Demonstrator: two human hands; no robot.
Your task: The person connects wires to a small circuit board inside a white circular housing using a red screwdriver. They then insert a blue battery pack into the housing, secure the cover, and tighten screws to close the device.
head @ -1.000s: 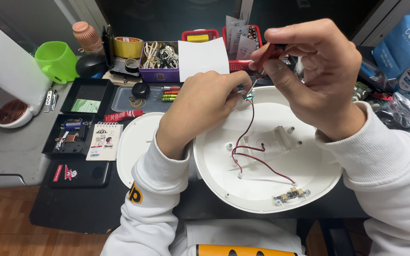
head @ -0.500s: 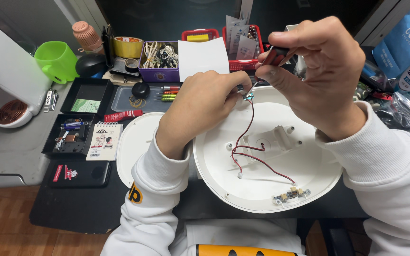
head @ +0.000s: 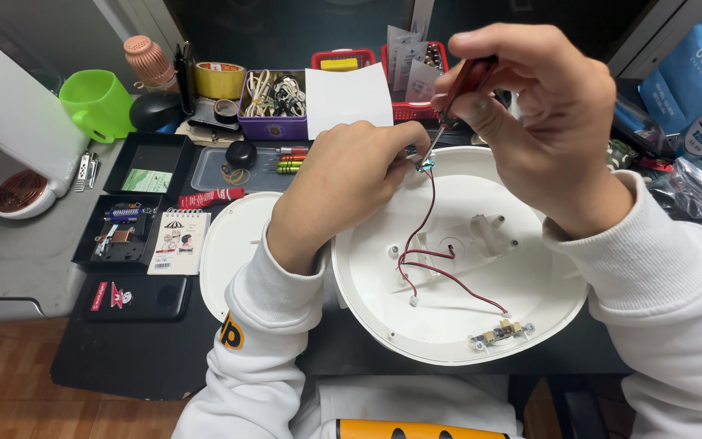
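Screwdriver (head: 463, 85) pinched in right hand (head: 546, 130); left hand (head: 343, 183) fingers pinch connector (head: 424, 164) over lamp base (head: 530, 309); notepad (head: 179, 241) nearby.

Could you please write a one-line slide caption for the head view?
Right hand holds a red screwdriver to a small part pinched by the left hand over a white round lamp base with red wires.

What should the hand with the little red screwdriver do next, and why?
Probably keep the tip steady and turn it gently. The right hand points the red screwdriver at the tiny connector on the red wires, which the left hand pinches above the white lamp base.
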